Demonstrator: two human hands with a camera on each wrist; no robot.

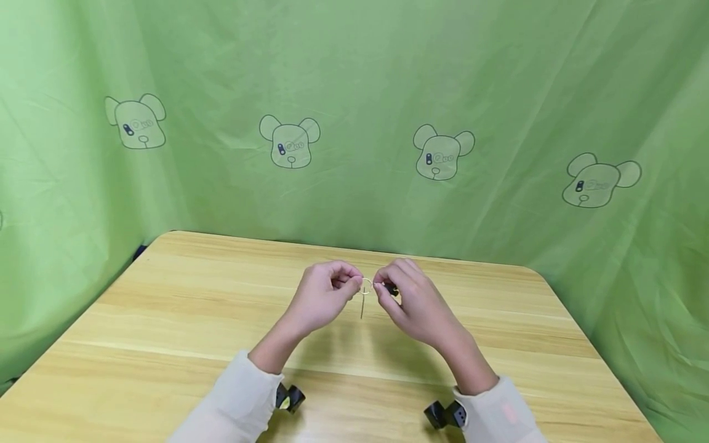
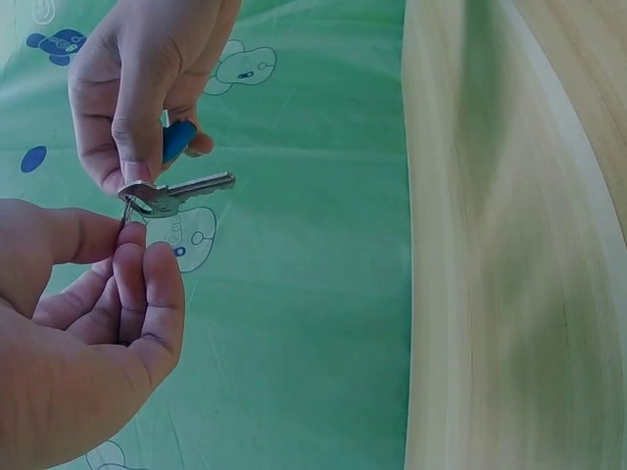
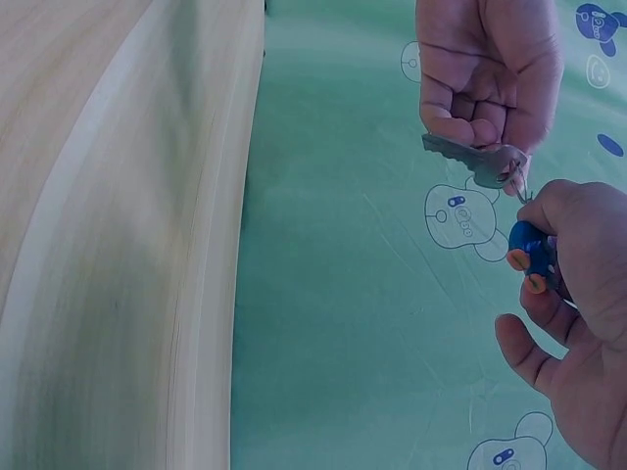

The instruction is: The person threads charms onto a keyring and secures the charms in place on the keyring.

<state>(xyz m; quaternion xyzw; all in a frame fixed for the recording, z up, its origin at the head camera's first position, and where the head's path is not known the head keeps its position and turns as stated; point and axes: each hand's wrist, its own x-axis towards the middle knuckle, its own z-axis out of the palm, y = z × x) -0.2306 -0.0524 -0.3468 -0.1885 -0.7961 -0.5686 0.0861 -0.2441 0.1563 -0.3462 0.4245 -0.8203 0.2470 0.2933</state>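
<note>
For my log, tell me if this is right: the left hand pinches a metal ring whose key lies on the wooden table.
The key is not on the table: the left wrist view shows it hanging from the ring. The left hand does pinch the ring.

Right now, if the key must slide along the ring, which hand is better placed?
Probably the left hand: it appears to pinch only the ring, with the key close by. The right hand also holds the blue charm, so it seems less free.
</note>
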